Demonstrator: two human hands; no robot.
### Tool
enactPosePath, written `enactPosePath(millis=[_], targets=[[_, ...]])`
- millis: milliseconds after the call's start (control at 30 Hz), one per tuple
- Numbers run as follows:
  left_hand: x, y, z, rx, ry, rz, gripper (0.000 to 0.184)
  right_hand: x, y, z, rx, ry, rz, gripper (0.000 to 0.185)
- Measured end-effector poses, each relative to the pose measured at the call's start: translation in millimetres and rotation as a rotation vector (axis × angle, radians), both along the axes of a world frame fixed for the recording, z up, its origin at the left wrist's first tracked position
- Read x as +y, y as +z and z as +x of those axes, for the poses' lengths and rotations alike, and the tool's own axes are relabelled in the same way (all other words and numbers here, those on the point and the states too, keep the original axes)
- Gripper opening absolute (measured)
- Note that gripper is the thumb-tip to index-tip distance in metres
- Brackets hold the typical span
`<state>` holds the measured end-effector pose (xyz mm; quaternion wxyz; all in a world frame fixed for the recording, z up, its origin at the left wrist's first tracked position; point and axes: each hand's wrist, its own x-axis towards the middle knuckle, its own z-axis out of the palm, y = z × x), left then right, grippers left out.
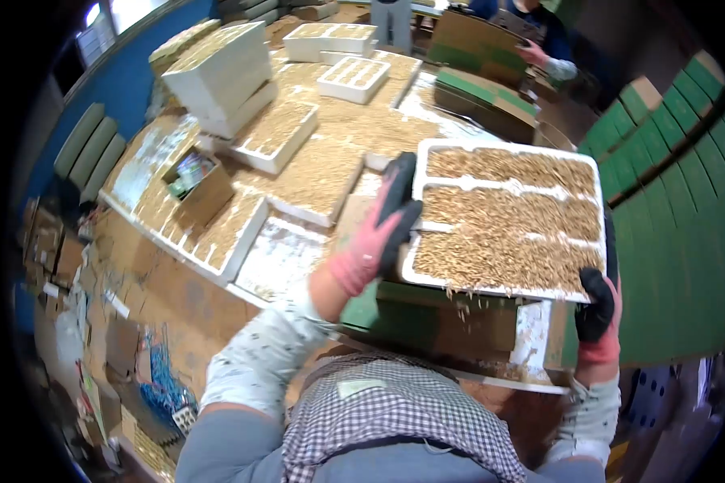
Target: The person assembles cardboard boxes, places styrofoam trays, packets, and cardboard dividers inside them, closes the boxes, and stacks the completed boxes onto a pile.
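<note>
A white foam tray (pixel 507 292) full of small tan grain-like pieces hangs tilted over an open green box (pixel 435 318), and some pieces fall from its near edge. My left hand (pixel 385 221), in a pink and black glove, is at the tray's left side with its fingers apart; whether it touches the rim is unclear. My right hand (pixel 600 310), gloved alike, grips the tray's lower right corner with the thumb on top.
A wide table (pixel 379 121) spread with the pieces carries white trays (pixel 286 149), a tall white stack (pixel 221 80) and a small cardboard box (pixel 201 193). Green boxes (pixel 669 233) are stacked at right. A co-worker (pixel 548 40) handles a carton (pixel 475 48) at the back.
</note>
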<state>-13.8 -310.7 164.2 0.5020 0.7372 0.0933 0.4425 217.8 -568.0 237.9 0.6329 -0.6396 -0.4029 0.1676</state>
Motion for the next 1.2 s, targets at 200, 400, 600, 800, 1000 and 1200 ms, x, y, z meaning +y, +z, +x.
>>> enactPosePath(millis=[200,400,600,800,1000,1200], targets=[[60.2,-42.3,-41.9,0.022,0.322,-0.032,0.056,76.4,9.8,-31.4,0.285,0.332,-0.342,0.063],[212.5,-43.7,-222.8,1.667,1.336,0.454,0.054,88.9,-33.6,13.1,-0.67,0.218,-1.131,0.086],[289.0,-73.5,-302.4,1.191,1.2,0.164,0.047,106.4,-41.0,4.5,-1.214,0.2,-1.027,0.049],[388.1,-124.7,-333.8,1.21,1.079,0.407,0.067,139.2,22.3,72.8,-0.831,-0.272,-0.463,0.035],[410.6,-108.1,-330.5,1.744,1.182,0.384,0.048,106.8,-101.6,245.7,-0.531,-0.35,-1.222,0.061],[379.4,-60.1,-311.8,1.628,1.203,1.015,0.041,54.6,-268.5,238.3,-1.26,-0.3,-1.242,0.086]])
